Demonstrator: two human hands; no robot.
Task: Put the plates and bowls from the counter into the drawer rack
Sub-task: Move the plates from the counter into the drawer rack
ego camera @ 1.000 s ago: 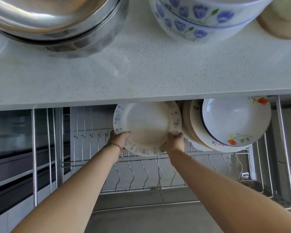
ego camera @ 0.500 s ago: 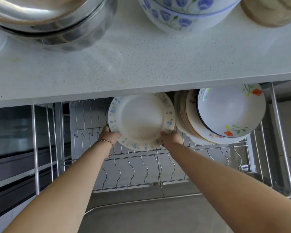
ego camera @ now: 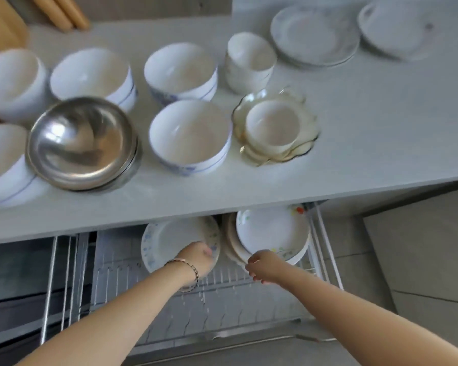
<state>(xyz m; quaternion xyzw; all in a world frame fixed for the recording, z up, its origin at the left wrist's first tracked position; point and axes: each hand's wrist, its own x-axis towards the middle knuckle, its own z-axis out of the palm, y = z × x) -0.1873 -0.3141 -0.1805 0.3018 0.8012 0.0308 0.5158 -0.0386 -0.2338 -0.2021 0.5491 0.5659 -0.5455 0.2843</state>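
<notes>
Reaching into the drawer rack under the bench

At the left of the bench (ego camera: 381,128) sit a steel bowl (ego camera: 80,143) and white bowls (ego camera: 191,136). Below, in the drawer rack (ego camera: 222,307), a blue-flowered plate (ego camera: 167,241) stands on edge. The left hand (ego camera: 196,257) lies over its lower right rim, its grip too blurred to tell. The right hand (ego camera: 262,265) hangs loosely curled, holding nothing, before a stack of upright plates (ego camera: 273,231).

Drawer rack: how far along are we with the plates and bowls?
Early. Done: a plate stack stands at the right of the rack. In hand: the blue-flowered plate stands beside it, left hand at its rim, grip blurred; right hand holds nothing. Left: white bowls, steel bowls, glass dishes and plates on the counter.
</notes>
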